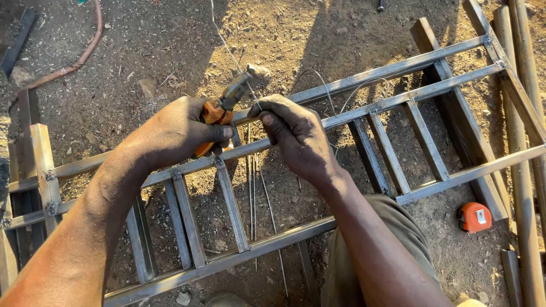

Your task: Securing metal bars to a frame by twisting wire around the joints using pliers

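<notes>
My left hand (pixel 176 132) grips orange-handled pliers (pixel 223 108), their jaws pointing up and right over a metal frame (pixel 398 68) of long angle bars and short cross pieces lying on the dirt. My right hand (pixel 296 136) is closed on a thin binding wire (pixel 227 48) right next to the plier jaws, above the frame's upper rails. More thin wire (pixel 324 85) loops off the rails to the right. Several straight wire pieces (pixel 253 193) lie under the frame between the cross pieces.
An orange tape measure (pixel 474 217) lies on the dirt at the right. Long metal bars (pixel 520 170) run along the right edge. A reddish hose (pixel 79 54) curves at the top left. Steel offcuts (pixel 34 165) sit at the left. My knee (pixel 392 244) is under the right forearm.
</notes>
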